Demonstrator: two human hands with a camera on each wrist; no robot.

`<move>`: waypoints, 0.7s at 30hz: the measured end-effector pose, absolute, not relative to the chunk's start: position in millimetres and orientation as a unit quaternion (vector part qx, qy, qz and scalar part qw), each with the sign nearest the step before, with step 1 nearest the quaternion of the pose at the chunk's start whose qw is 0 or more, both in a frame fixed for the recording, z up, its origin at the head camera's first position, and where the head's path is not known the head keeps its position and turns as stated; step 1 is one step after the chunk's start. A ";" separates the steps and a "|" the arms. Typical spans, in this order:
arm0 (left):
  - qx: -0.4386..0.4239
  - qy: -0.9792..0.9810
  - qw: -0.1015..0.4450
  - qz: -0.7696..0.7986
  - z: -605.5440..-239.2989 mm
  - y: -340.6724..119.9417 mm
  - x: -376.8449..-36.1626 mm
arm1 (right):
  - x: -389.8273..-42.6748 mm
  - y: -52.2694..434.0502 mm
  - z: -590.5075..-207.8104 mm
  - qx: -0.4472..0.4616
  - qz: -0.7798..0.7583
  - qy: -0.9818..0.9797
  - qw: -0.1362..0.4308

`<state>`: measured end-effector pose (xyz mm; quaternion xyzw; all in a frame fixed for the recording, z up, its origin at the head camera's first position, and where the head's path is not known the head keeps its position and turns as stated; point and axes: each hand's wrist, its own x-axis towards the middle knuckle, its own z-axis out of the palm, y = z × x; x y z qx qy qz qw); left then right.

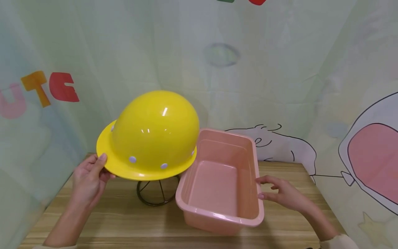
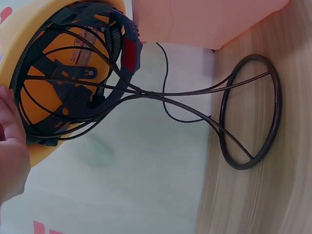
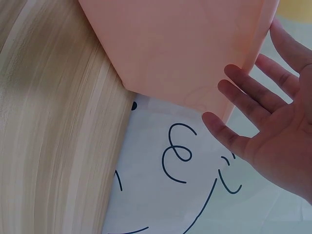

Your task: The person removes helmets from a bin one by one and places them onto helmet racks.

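Note:
A yellow hard hat (image 1: 158, 131) with pale round studs sits over a dark wire stand (image 1: 155, 193). My left hand (image 1: 90, 180) pinches the hat's brim at its left side, thumb on top. In the left wrist view, the hat's inner harness (image 2: 92, 73) surrounds the stand's curved wires, and the stand's round base (image 2: 275, 97) rests on the table. To the right stands a pink plastic basin (image 1: 214, 186), with nothing in it. At its right rim, my right hand (image 1: 281, 192) touches the edge with its fingertips; in the right wrist view its fingers are spread and fairly straight.
The wood-grain table (image 1: 289, 224) carries the stand and basin side by side. A pale printed curtain (image 1: 264, 83) hangs close behind and along both sides. A thin dark cord (image 2: 168, 83) hangs near the stand.

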<state>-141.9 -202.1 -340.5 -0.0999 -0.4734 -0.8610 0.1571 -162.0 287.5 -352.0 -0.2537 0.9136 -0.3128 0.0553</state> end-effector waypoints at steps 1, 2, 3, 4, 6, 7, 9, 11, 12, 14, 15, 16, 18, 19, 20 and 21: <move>-0.100 -0.474 0.152 -0.862 -341.1 -202.8 -142.0 | -162.1 287.5 -352.0 -0.254 -0.313 0.913 0.055; -0.101 -0.476 0.147 -0.861 -341.7 -203.6 -141.9 | -162.2 287.5 -352.1 -0.255 -0.313 0.913 0.054; -0.103 -0.477 0.144 -0.861 -342.5 -204.3 -142.1 | -162.3 287.7 -352.2 -0.256 -0.313 0.913 0.053; -0.104 -0.478 0.140 -0.861 -343.0 -204.8 -142.2 | -162.4 287.7 -352.3 -0.256 -0.313 0.913 0.052; -0.109 -0.477 0.135 -0.861 -344.0 -205.6 -142.7 | -162.6 287.9 -352.4 -0.256 -0.314 0.913 0.052; -0.112 -0.479 0.133 -0.861 -344.4 -206.0 -143.1 | -162.6 288.0 -352.4 -0.256 -0.314 0.913 0.052; -0.117 -0.481 0.128 -0.859 -345.4 -206.6 -143.7 | -162.6 288.1 -352.5 -0.255 -0.313 0.913 0.054; -0.123 -0.483 0.124 -0.858 -346.4 -207.5 -144.3 | -162.4 287.8 -352.2 -0.253 -0.313 0.914 0.057; -0.126 -0.482 0.122 -0.858 -347.0 -208.0 -144.5 | -162.3 287.6 -352.1 -0.252 -0.313 0.914 0.058; -0.128 -0.481 0.116 -0.860 -348.5 -209.2 -145.3 | -162.1 287.5 -351.8 -0.249 -0.313 0.914 0.060; -0.129 -0.479 0.112 -0.861 -349.4 -210.0 -145.6 | -162.0 287.4 -351.6 -0.248 -0.314 0.914 0.060; -0.130 -0.477 0.107 -0.863 -350.2 -210.9 -145.8 | -161.9 287.4 -351.5 -0.248 -0.314 0.915 0.059; -0.131 -0.475 0.097 -0.865 -352.1 -212.5 -145.8 | -161.8 287.7 -351.4 -0.250 -0.312 0.915 0.057; -0.131 -0.473 0.091 -0.866 -353.0 -213.3 -145.8 | -161.8 287.8 -351.5 -0.250 -0.312 0.915 0.056; -0.132 -0.473 0.086 -0.867 -353.9 -214.0 -145.7 | -161.8 287.9 -351.6 -0.250 -0.312 0.915 0.054; -0.132 -0.474 0.081 -0.867 -354.8 -214.6 -145.5 | -161.9 288.0 -351.8 -0.252 -0.313 0.914 0.053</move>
